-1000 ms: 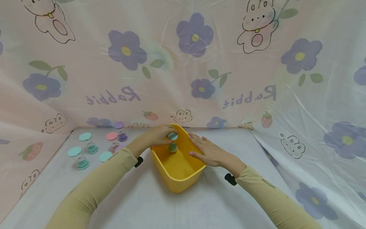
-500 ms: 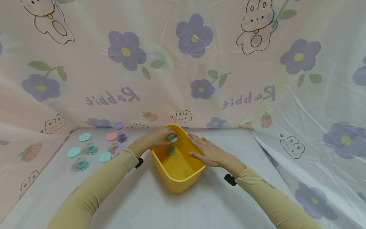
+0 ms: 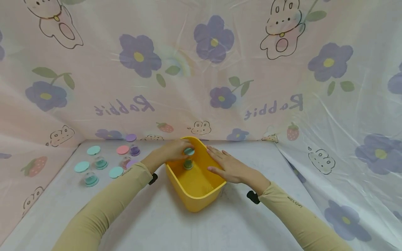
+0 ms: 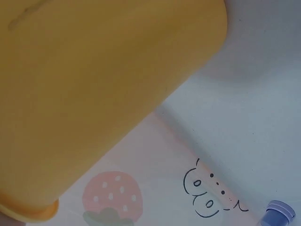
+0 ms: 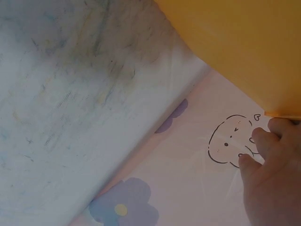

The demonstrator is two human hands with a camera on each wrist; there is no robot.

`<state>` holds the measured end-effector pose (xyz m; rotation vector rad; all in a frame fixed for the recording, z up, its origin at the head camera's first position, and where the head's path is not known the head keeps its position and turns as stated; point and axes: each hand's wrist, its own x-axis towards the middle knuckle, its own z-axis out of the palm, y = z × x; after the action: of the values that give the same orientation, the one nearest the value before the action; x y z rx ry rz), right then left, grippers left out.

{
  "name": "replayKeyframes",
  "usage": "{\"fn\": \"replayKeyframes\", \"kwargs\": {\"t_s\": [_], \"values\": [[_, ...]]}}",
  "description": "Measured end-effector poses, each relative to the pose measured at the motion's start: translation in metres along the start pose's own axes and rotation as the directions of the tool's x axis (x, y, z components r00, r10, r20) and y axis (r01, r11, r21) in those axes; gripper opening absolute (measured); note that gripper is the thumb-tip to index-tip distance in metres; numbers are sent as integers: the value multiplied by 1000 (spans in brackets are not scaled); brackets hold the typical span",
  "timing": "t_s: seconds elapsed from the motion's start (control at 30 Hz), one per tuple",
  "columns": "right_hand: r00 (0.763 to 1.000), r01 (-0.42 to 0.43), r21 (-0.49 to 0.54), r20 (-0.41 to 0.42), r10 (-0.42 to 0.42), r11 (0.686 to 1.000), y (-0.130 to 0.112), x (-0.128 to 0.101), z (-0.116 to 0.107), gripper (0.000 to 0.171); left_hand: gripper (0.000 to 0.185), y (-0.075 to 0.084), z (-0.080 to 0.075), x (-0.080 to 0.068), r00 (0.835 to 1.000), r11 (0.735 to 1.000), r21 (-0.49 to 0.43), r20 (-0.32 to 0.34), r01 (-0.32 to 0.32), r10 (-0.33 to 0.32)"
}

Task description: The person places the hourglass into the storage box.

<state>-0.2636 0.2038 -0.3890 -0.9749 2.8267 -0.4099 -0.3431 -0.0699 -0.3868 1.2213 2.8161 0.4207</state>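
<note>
Teal round lid (image 3: 189, 151), a small flat plastic disc, sits pinched at the fingertips of the left hand (image 3: 172, 149), held just above the far end of the yellow plastic tub (image 3: 194, 204). Directly below it, inside the tub, stands a small green-filled clear pot (image 3: 188, 164) with a visible gap between the two. The left fingers curl round the lid's edge. The right hand (image 3: 228, 165) lies with straight, relaxed fingers over the tub's right rim, pressing on it and grasping nothing; the right wrist view shows its fingertips (image 5: 270, 136) against that rim's outside. The left wrist view shows only the tub's outer wall and the printed sheet.

To seat the lid well, I judge it should be kept level and centred over the pot's mouth, lowered straight, with the right hand steadying the tub so the pot does not slide or tip on the smooth floor.

Both arms wear tan long sleeves (image 3: 106, 204). Well to the left on the white table cover (image 3: 150, 223) lie loose discs: teal ones (image 3: 81, 166), a pink one (image 3: 123, 150) and a purple one (image 3: 131, 137), among several small clear pots (image 3: 91, 179). A pink sheet printed with purple flowers and rabbits (image 3: 201, 69) forms the backdrop.
</note>
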Motion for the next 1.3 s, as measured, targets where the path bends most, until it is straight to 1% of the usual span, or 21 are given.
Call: {"fn": "replayKeyframes", "kwargs": {"t_s": [0.23, 0.33, 0.4, 0.5, 0.67, 0.73, 0.8, 0.83, 0.9, 1.0, 1.03, 1.07, 1.1, 1.13, 1.27, 1.3], "values": [[1000, 2, 1, 1, -2, 1000, -1, 2, 1, 77, 41, 0, -3, -4, 1000, 1000, 4, -8, 8, -8], [1000, 6, 5, -4, -6, 1000, -1, 2, 2, 77, 41, 1, -6, -9, 999, 1000, -8, -35, 14, -14], [1000, 7, 8, -6, -7, 1000, -1, 2, 2, 77, 39, 1, -9, -13, 997, 1000, -27, -70, 11, -13], [1000, 6, 15, -6, -6, 1000, -2, 3, 3, 77, 36, 3, -15, -21, 989, 998, -55, -146, -5, -3], [1000, 3, 29, -10, -3, 1000, -2, 3, 3, 76, 35, 9, -28, -39, 963, 992, -127, -269, -18, -17], [1000, -1, 33, -14, 2, 999, -2, 3, 4, 76, 35, 11, -32, -47, 948, 989, -143, -317, -28, -19], [1000, -4, 36, -19, 5, 999, -2, 2, 4, 76, 36, 13, -37, -55, 931, 987, -154, -366, -44, -15], [1000, -5, 36, -23, 6, 999, -2, 2, 4, 76, 36, 13, -39, -58, 919, 986, -156, -394, -61, -5], [1000, -8, 39, -26, 9, 999, -2, 1, 4, 76, 35, 13, -41, -66, 889, 985, -140, -457, -103, 28], [1000, -4, 40, -30, 5, 999, -2, 1, 4, 75, 33, 12, -45, -79, 834, 979, -114, -546, -167, 79], [1000, -4, 38, -29, 5, 999, -2, 1, 4, 75, 34, 11, -46, -83, 816, 978, -107, -571, -181, 89], [1000, -2, 38, -29, 3, 999, -2, 0, 3, 75, 35, 11, -47, -88, 804, 976, -110, -588, -188, 89], [1000, 0, 39, -30, 1, 999, -2, 0, 3, 75, 37, 10, -48, -94, 796, 976, -115, -599, -187, 82], [999, 2, 37, -32, -1, 999, -2, 0, 3, 75, 39, 10, -49, -100, 792, 975, -127, -607, -180, 68], [999, 8, 44, -36, -6, 999, -2, -1, 2, 76, 42, 10, -52, -124, 779, 985, -133, -627, -113, 4], [999, 8, 47, -35, -6, 999, -2, -2, 2, 76, 41, 9, -52, -129, 769, 988, -122, -639, -97, -4]]}}
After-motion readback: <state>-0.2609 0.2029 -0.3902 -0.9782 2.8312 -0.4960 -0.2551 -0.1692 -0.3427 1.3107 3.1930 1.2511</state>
